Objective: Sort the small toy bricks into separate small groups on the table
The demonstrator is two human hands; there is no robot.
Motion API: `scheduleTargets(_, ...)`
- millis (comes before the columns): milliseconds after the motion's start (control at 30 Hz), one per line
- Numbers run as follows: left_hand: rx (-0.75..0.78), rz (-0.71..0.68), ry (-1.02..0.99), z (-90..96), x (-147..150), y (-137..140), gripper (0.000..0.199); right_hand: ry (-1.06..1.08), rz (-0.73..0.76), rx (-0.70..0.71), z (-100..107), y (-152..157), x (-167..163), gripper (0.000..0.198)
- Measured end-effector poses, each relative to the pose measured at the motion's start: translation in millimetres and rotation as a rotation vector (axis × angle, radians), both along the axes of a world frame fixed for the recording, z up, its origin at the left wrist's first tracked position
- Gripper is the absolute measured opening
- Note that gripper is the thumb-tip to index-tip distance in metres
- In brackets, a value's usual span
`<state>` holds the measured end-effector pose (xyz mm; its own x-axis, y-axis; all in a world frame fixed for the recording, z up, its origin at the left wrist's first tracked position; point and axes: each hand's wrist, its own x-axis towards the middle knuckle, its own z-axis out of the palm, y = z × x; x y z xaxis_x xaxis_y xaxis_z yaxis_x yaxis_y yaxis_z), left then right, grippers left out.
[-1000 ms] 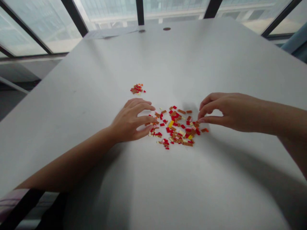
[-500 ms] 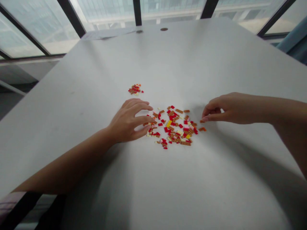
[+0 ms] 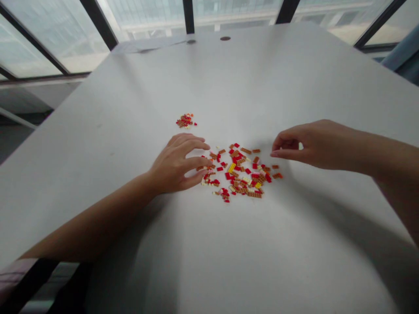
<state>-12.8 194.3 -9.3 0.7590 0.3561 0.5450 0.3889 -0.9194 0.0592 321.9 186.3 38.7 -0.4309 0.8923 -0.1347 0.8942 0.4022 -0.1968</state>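
Small toy building bricks (image 3: 241, 169), mostly brown and red, lie spread in a loose pile on the white table. A yellow brick (image 3: 232, 168) stands out near the middle. My left hand (image 3: 183, 163) rests at the pile's left side, open, its fingers spread and partly covering some bricks. At the upper right of the pile, my right hand (image 3: 303, 144) is raised a little off the table. Its thumb and fingers are curled together, and no brick shows between them. A single brown brick (image 3: 275, 166) lies just below its fingertips, beside a brown and orange one (image 3: 277, 175).
A smaller heap of tiny bricks (image 3: 185, 121) sits beyond my left hand. The white table (image 3: 209, 253) reaches to windows at the back. Near its far edge are two round dark spots (image 3: 225, 38) and a flat sheet (image 3: 134, 47).
My right hand has lifted away from the brown brick, moving slightly up and left, and that brick stays on the table. My left hand has hardly moved.
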Motion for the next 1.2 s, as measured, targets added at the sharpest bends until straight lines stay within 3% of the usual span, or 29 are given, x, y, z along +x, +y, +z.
scheduleTargets(100, 0.005, -0.001, -0.004, -0.8, 0, 0, 0.013, 0.039, 0.047, 0.051, 8, -17, -31, 0.011)
scheduleTargets(267, 0.030, -0.007, -0.014, -0.9, 0, 0, 0.012, 0.124, 0.213, -0.075, 7, -37, -64, 0.013)
scheduleTargets(633, 0.010, 0.008, 0.004, -0.3, 0, 0, 0.014, 0.169, 0.255, 0.041, 0, -40, -71, 0.014)
scheduleTargets(1200, 0.027, 0.009, -0.005, 0.0, 1, 1, 0.013, 0.117, 0.168, 0.165, -7, -44, -78, 0.014)
